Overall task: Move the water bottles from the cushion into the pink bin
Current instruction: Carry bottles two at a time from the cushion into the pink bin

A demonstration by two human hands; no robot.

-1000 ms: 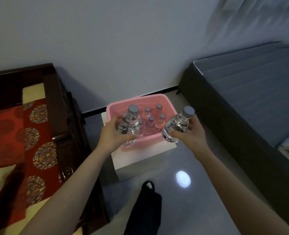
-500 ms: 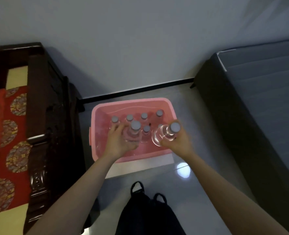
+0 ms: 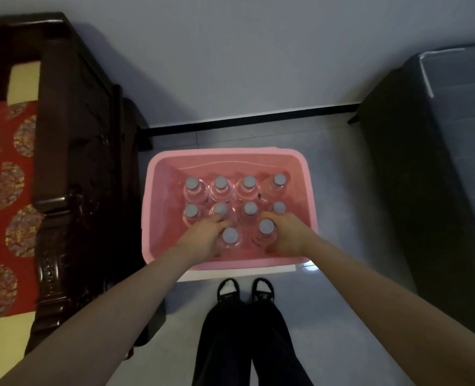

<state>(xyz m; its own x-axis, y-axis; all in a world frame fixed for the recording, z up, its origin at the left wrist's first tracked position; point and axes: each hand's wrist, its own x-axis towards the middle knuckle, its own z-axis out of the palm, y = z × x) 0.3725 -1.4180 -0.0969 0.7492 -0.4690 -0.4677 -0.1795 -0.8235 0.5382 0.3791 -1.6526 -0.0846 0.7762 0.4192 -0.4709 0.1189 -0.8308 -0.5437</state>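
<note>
The pink bin (image 3: 310, 190) sits on a white box on the floor, seen from above. Several clear water bottles with grey caps (image 3: 249, 183) stand upright in two rows at its back. Both my hands are down inside the bin near its front wall. My left hand (image 3: 203, 236) grips an upright bottle (image 3: 230, 235). My right hand (image 3: 289, 235) grips another upright bottle (image 3: 266, 227) beside it. The red patterned cushion (image 3: 5, 196) lies on the wooden seat at the left, with no bottles showing on its visible part.
A dark carved wooden armrest (image 3: 72, 176) stands between the cushion and the bin. A dark bed frame (image 3: 414, 190) with a grey mattress runs along the right. My legs and shoes (image 3: 244, 293) are just in front of the bin on the grey tiled floor.
Both hands have come down from above the bin's front edge into the bin, turning the two bottles upright. The view has tilted down over the bin.
</note>
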